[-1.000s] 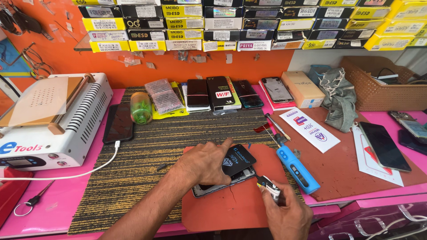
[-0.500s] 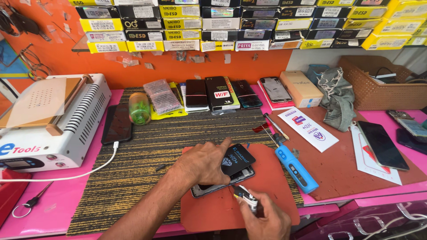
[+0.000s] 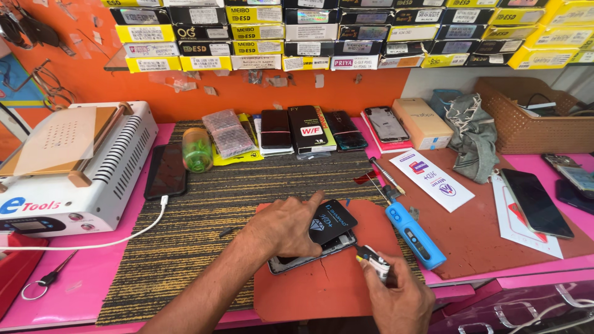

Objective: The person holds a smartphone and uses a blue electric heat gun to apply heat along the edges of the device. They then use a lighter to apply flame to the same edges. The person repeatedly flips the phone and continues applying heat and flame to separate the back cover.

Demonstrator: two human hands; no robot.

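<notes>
Fingers of left hand (image 3: pixel 286 227) press phone (image 3: pixel 309 250) flat; right hand (image 3: pixel 396 297) grips small tool (image 3: pixel 373 260).

Yellow and black boxes (image 3: pixel 309 37) line the wall shelf.

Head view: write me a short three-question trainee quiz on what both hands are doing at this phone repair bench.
1. True or false: the left hand presses down on the opened black smartphone lying on the red rubber mat.
2. Which hand holds the small black-and-white tool at the phone's edge? A) left B) right
3. What lies just right of the phone: a blue electric screwdriver or a green bottle?

Key: 1 true. 2 B, the right hand. 3 the blue electric screwdriver.
</notes>
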